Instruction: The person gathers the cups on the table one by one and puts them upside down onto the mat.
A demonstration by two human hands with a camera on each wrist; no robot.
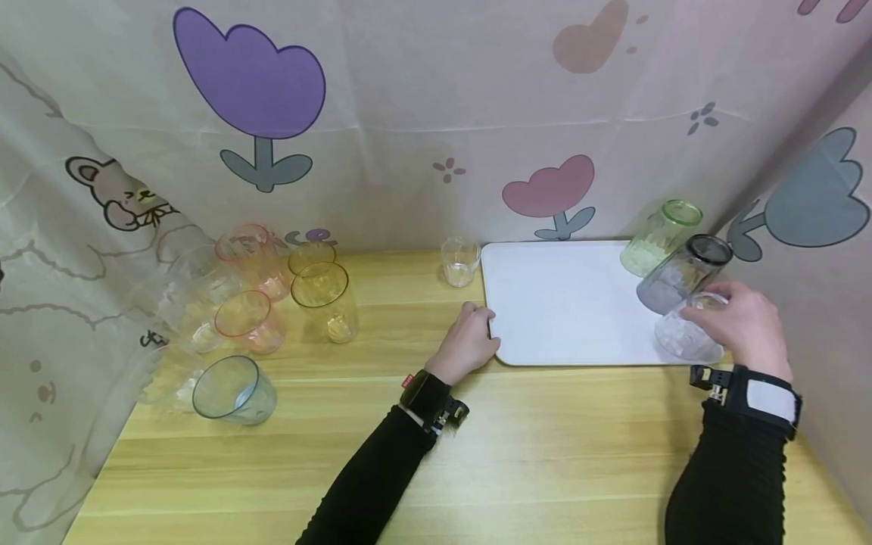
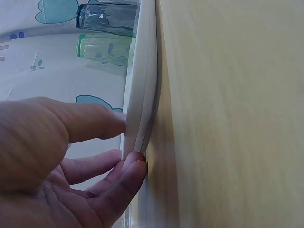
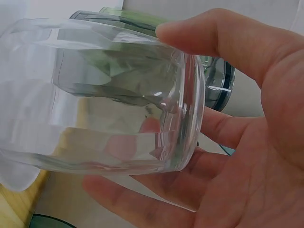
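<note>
My left hand point(image 1: 465, 344) grips the near left corner of a white tray point(image 1: 559, 303), the thumb along its edge and fingertips curled at its underside in the left wrist view. At the tray's near right corner my right hand point(image 1: 749, 325) holds a clear glass point(image 3: 118, 114), thumb on one side and fingers round the other. The glass stands over the tray surface, close to a grey glass point(image 1: 671, 284). Behind that, a green glass point(image 1: 647, 250) stands at the tray's far right.
A small clear cup point(image 1: 459, 265) stands left of the tray. Further left are yellow glasses point(image 1: 330, 310), pink glasses point(image 1: 252, 329), a blue-grey glass point(image 1: 238, 397) and several clear ones point(image 1: 180, 378). Patterned curtain point(image 1: 409, 98) hangs behind and at both sides of the wooden table point(image 1: 531, 454).
</note>
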